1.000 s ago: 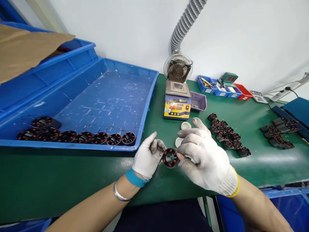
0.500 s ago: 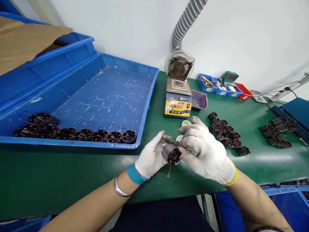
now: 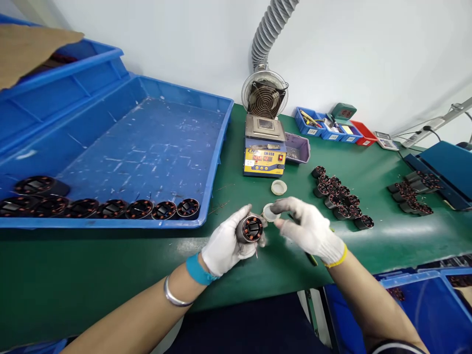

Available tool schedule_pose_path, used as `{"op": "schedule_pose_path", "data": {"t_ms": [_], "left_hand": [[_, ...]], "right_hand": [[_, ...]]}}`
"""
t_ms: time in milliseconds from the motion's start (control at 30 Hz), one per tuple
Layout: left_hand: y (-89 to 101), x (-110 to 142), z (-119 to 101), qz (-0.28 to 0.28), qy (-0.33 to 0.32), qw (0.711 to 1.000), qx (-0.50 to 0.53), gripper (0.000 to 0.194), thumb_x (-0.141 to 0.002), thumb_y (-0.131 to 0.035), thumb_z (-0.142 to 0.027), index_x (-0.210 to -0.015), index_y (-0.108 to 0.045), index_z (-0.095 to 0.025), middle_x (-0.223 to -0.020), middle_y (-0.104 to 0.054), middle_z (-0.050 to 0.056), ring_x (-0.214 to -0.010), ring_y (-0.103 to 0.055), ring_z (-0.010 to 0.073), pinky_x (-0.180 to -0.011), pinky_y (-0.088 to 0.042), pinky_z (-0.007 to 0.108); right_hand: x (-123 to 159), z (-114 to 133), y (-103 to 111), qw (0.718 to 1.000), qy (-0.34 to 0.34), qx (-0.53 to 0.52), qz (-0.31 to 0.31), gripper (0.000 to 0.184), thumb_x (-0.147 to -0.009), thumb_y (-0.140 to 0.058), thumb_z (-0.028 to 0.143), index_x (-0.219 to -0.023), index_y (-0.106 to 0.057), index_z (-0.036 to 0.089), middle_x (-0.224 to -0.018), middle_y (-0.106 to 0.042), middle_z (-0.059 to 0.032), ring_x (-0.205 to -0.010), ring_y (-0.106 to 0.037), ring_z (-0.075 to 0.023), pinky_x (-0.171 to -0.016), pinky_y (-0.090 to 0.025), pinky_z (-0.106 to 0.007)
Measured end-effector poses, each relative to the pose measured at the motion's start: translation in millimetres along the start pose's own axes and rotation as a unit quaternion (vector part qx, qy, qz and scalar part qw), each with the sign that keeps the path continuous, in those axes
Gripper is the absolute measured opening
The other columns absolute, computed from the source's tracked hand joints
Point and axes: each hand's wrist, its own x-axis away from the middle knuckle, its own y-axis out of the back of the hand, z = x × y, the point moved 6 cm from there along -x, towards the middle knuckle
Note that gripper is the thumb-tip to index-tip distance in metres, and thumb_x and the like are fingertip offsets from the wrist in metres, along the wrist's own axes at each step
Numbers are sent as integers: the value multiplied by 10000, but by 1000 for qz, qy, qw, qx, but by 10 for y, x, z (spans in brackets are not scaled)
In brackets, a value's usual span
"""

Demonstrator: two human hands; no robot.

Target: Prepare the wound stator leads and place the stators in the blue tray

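Observation:
My left hand (image 3: 228,242), in a white glove, is wrapped round a dark cylindrical motor stator (image 3: 250,228). Its open end, with copper windings round a dark core, faces up toward me, and thin wire ends stick out below. My right hand (image 3: 305,227), also gloved, hovers just right of the stator with thumb and forefinger apart and slightly blurred. Its fingertips are over the edge of a small round white dish (image 3: 271,212). Another white dish (image 3: 279,187) stands behind that one. A thin tool with a dark and yellow-green handle (image 3: 311,258) lies partly hidden under my right hand.
A large blue tray (image 3: 217,162) at left holds several stators along its near side. Behind the dishes stands a yellow-blue solder pot (image 3: 264,162) below a fan with a grey duct (image 3: 273,29). More stators (image 3: 339,196) are grouped at right, near small parts bins (image 3: 326,129).
My right hand has moved off the stator and sits lower, over the near dish. The stator has turned its wound end more upward in my left hand. The view has shifted slightly.

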Motion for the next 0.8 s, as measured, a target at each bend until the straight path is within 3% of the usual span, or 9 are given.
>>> {"op": "schedule_pose_path", "data": {"t_ms": [100, 233, 333, 400, 500, 567, 667, 733, 800], "left_hand": [[-9, 0, 49, 21, 25, 999, 36, 389, -920, -466, -464, -714, -574, -153, -552, -604, 57, -316, -439, 91, -298, -253, 171], [-5, -13, 93, 25, 29, 997, 62, 340, -910, -516, -434, -722, -576, -157, -583, -615, 42, -341, -476, 101, -293, -294, 181], [22, -27, 93, 15, 22, 998, 65, 325, -924, -496, -395, -725, -584, -154, -578, -617, 52, -399, -545, 132, -308, -326, 182], [18, -27, 117, 30, 38, 998, 29, 386, -928, -470, -437, -694, -583, -152, -534, -605, 60, -340, -496, 122, -286, -275, 184], [-4, -1, 174, 58, 73, 994, -55, 488, -897, -491, -544, -640, -597, -142, -465, -565, 55, -251, -359, 81, -261, -179, 197], [-2, 7, 96, 43, 9, 998, -44, 367, -856, -610, -464, -695, -636, -135, -555, -615, 57, -339, -468, 101, -298, -290, 206], [73, 28, -124, -18, -154, 987, 49, 100, -790, -707, -259, -767, -635, -194, -635, -618, -18, -596, -616, 116, -533, -503, 204], [140, 19, -196, -57, -198, 974, 98, 203, -816, -669, -269, -654, -557, -219, -524, -511, -60, -591, -596, 94, -608, -517, 186], [162, -20, -184, -68, -174, 974, 126, 316, -852, -620, -338, -587, -496, -219, -486, -468, -49, -551, -578, 104, -579, -513, 202]], "right_hand": [[17, -44, -224, 998, 5, -24, 59, 310, -813, -658, 310, -1114, -678, 241, -1144, -695, -55, -1063, -657, -229, -949, -514, -403], [-11, 7, -286, 993, 29, -93, 70, 180, -845, -615, 302, -971, -726, 240, -1028, -725, -38, -1239, -563, -239, -993, -481, -390], [-30, 25, -249, 991, 21, -118, 67, 123, -842, -617, 279, -816, -721, 220, -940, -731, -38, -1206, -587, -240, -975, -489, -378], [-33, 49, -235, 991, 30, -105, 70, 140, -841, -613, 257, -737, -695, 212, -884, -725, -38, -1179, -604, -240, -948, -504, -371], [-27, 153, -186, 995, 94, -4, 38, 109, -821, -615, 213, -727, -668, 209, -912, -709, -52, -1164, -600, -251, -952, -496, -414], [-2, 302, -133, 983, 164, 83, -7, 73, -803, -613, 191, -747, -659, 202, -928, -700, -67, -1155, -594, -268, -1016, -443, -486], [65, 597, -91, 951, 262, 160, -31, 56, -803, -603, 187, -770, -646, 206, -829, -686, -47, -1137, -599, -269, -1120, -312, -553], [90, 767, -73, 937, 293, 188, -24, 62, -815, -594, 201, -780, -643, 216, -805, -673, -36, -1137, -598, -268, -1151, -261, -566], [88, 871, -49, 931, 299, 207, -19, 82, -824, -577, 208, -778, -644, 221, -817, -668, -40, -1143, -592, -275, -1156, -249, -574]]}}
